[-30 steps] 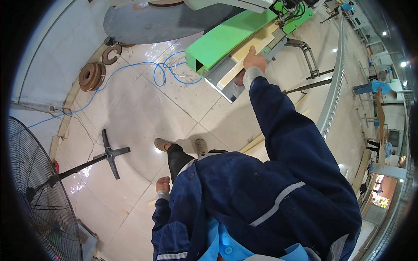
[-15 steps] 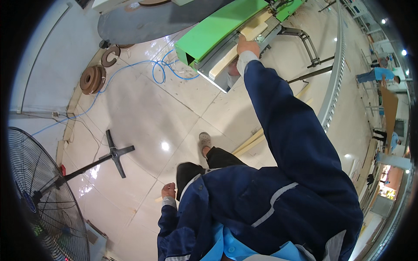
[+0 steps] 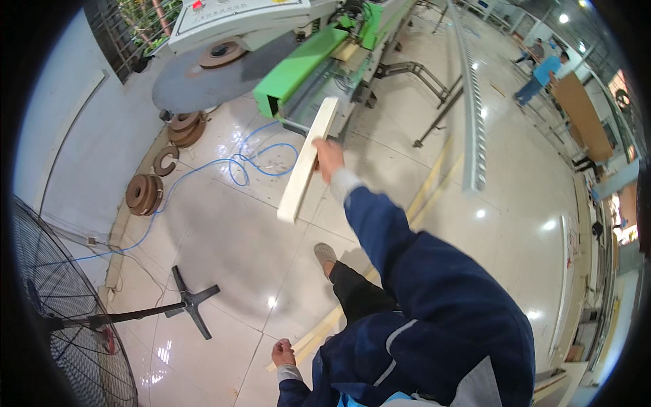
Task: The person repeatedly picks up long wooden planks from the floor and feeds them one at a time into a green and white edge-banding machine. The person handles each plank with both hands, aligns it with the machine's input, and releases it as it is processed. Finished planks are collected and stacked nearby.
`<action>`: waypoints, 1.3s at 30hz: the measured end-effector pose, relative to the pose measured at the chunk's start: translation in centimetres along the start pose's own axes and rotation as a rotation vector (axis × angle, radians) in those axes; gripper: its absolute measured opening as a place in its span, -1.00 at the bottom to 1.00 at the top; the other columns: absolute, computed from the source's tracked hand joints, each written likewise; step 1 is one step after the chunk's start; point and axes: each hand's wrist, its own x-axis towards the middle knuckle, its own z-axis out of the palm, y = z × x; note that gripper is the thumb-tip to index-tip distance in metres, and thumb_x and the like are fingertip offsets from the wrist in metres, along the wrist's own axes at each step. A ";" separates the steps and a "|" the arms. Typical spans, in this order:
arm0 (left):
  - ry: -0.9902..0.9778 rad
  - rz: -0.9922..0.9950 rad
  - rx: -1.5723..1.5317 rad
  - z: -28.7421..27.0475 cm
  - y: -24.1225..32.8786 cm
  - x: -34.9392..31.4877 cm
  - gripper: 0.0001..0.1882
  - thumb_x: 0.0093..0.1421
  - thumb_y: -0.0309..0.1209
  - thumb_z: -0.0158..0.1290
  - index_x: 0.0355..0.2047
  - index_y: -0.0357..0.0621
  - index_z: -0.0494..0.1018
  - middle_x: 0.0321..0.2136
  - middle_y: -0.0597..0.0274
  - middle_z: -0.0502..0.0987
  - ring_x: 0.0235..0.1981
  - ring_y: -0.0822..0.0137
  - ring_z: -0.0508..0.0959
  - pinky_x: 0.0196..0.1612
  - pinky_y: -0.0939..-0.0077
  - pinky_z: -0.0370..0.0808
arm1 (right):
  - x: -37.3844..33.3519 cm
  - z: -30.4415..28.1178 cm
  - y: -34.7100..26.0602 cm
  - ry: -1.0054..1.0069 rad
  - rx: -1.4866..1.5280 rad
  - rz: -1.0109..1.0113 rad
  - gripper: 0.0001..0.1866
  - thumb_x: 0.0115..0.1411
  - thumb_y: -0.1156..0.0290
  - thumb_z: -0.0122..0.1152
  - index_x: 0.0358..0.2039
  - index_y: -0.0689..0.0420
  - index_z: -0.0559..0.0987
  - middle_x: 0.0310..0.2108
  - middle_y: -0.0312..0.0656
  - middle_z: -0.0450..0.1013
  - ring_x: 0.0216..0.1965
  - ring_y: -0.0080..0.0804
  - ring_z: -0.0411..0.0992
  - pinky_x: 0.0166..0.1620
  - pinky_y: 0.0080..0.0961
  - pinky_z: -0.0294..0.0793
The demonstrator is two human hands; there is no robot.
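Holding the strip (image 3: 306, 166) in a closed grip, the right hand (image 3: 329, 161) had it seemingly off the machine's (image 3: 298, 68) near end, another piece (image 3: 347, 53) lying farther along, the left hand (image 3: 283, 352) loosely curled, its contents unclear.

On tiled floor (image 3: 227, 234): brown rolls (image 3: 148, 197); blue hose (image 3: 234, 159)

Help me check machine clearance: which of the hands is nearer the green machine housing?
Right. The right hand grips a pale strip a little in front of the green housing; the left hand is much farther back from it.
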 end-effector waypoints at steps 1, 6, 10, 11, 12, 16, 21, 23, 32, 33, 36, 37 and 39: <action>-0.039 -0.047 -0.032 -0.6 -3.7 -1.2 -0.68 0.19 -0.20 0.15 -0.25 -0.24 0.53 -0.52 0.27 0.53 -0.60 0.42 0.50 -0.53 0.52 0.47 | -5.1 -2.1 2.6 -0.074 0.190 0.033 -0.63 0.13 0.13 0.17 -0.24 0.20 0.49 -0.46 -0.16 0.46 -0.43 -0.30 0.47 -0.35 -0.30 0.51; -0.215 -0.306 0.512 -6.1 -20.2 -7.2 -0.68 0.13 -0.23 0.12 -0.32 -0.28 0.56 -0.47 0.06 0.61 -0.48 0.26 0.61 -0.36 0.32 0.56 | -25.9 -11.1 15.4 -0.224 0.578 0.697 -0.60 0.23 0.31 0.03 0.04 0.20 0.30 -0.20 0.08 0.45 -0.19 0.03 0.51 -0.08 -0.02 0.56; -0.555 -0.177 1.273 -10.5 -28.6 -12.0 -0.46 0.28 0.04 -0.17 -0.37 -0.11 0.64 -0.30 -0.02 0.64 -0.15 0.01 0.61 0.01 0.15 0.46 | -36.9 -18.3 25.8 -0.256 0.381 1.069 -0.60 0.22 0.40 0.06 0.06 0.15 0.29 -0.20 0.07 0.42 -0.17 -0.05 0.49 -0.11 -0.07 0.58; -0.502 -0.234 1.168 -11.0 -29.9 -12.8 -0.32 0.30 0.15 -0.32 -0.41 -0.11 0.64 -0.31 -0.08 0.63 -0.17 -0.08 0.59 0.03 0.08 0.42 | -39.4 -20.7 28.3 -0.206 0.285 1.163 -0.59 0.21 0.41 0.06 0.07 0.14 0.29 -0.20 0.06 0.42 -0.18 -0.08 0.48 -0.12 -0.10 0.59; -0.425 -0.340 1.040 -10.9 -31.1 -12.7 -0.32 0.30 0.13 -0.30 -0.42 -0.15 0.63 -0.31 -0.12 0.62 -0.18 -0.11 0.58 0.01 0.09 0.43 | -41.2 -23.2 30.6 -0.213 0.252 1.256 -0.59 0.21 0.39 0.07 0.06 0.15 0.28 -0.21 0.03 0.42 -0.23 -0.15 0.48 -0.19 -0.20 0.62; -0.306 -0.145 0.840 -6.1 -34.6 -8.5 -0.54 0.10 -0.14 0.22 -0.06 -0.13 0.49 -0.26 0.06 0.62 -0.19 0.06 0.60 -0.06 0.28 0.51 | -45.8 -34.1 38.3 -0.178 -0.086 1.426 -0.55 0.21 0.32 0.08 0.08 0.16 0.28 -0.27 -0.06 0.38 -0.32 -0.28 0.45 -0.28 -0.29 0.62; -0.420 0.130 1.164 8.0 -38.6 6.7 -0.37 0.12 0.12 0.13 0.05 -0.02 0.44 -0.08 0.11 0.56 0.01 0.07 0.49 0.10 0.15 0.36 | -47.4 -45.2 44.2 0.030 -0.274 1.529 -0.56 0.20 0.30 0.09 0.06 0.15 0.29 -0.28 -0.11 0.32 -0.39 -0.31 0.42 -0.36 -0.33 0.59; -0.472 0.256 1.264 16.2 -39.9 13.7 -0.32 0.12 0.08 0.11 0.17 0.00 0.33 0.09 0.12 0.44 0.14 0.05 0.38 0.16 0.15 0.31 | -46.8 -48.0 45.6 0.122 -0.349 1.579 -0.57 0.21 0.29 0.11 0.03 0.16 0.29 -0.31 -0.14 0.33 -0.42 -0.33 0.42 -0.42 -0.33 0.55; -0.393 0.563 1.246 37.7 -44.6 26.8 -0.33 0.00 -0.29 0.28 0.11 -0.10 0.29 0.05 0.08 0.40 0.03 0.02 0.46 0.05 0.07 0.43 | -45.4 -53.3 47.4 0.011 -0.083 1.435 -0.62 0.21 0.30 0.14 -0.10 0.31 0.33 -0.36 -0.10 0.38 -0.39 -0.37 0.48 -0.34 -0.40 0.58; -0.527 0.521 1.361 36.5 -44.3 26.5 -0.33 0.01 -0.25 0.26 0.13 -0.07 0.29 0.08 0.10 0.40 0.04 0.04 0.47 0.01 0.13 0.47 | -45.3 -52.9 47.2 0.104 -0.009 1.404 -0.61 0.22 0.30 0.13 -0.09 0.34 0.33 -0.32 -0.05 0.39 -0.33 -0.29 0.50 -0.25 -0.36 0.59; -0.625 0.247 1.396 32.3 -41.5 20.8 -0.62 0.16 -0.30 -0.01 0.00 -0.08 0.41 -0.03 0.09 0.51 -0.03 0.04 0.54 -0.09 0.16 0.53 | -44.3 -52.4 45.6 0.308 0.306 1.250 -0.60 0.23 0.34 0.09 -0.07 0.40 0.32 -0.17 0.11 0.39 -0.11 -0.04 0.50 0.02 -0.20 0.56; -0.440 0.813 1.356 29.6 -39.9 17.1 -0.65 0.10 -0.24 0.04 -0.13 -0.13 0.45 -0.27 0.06 0.60 -0.25 -0.03 0.62 -0.20 0.05 0.56 | -43.6 -52.7 44.8 0.364 0.475 1.226 -0.60 0.22 0.36 0.08 -0.08 0.42 0.32 -0.10 0.17 0.38 -0.03 0.06 0.46 0.11 -0.11 0.50; -0.607 0.565 1.201 24.0 -34.5 10.5 -0.50 -0.10 -0.03 0.19 -0.29 -0.16 0.48 -0.51 0.00 0.59 -0.43 -0.08 0.63 -0.34 0.04 0.57 | -42.4 -53.2 42.8 0.481 0.566 1.107 -0.59 0.24 0.38 0.04 -0.03 0.44 0.31 0.07 0.35 0.29 0.08 0.24 0.38 0.24 0.01 0.37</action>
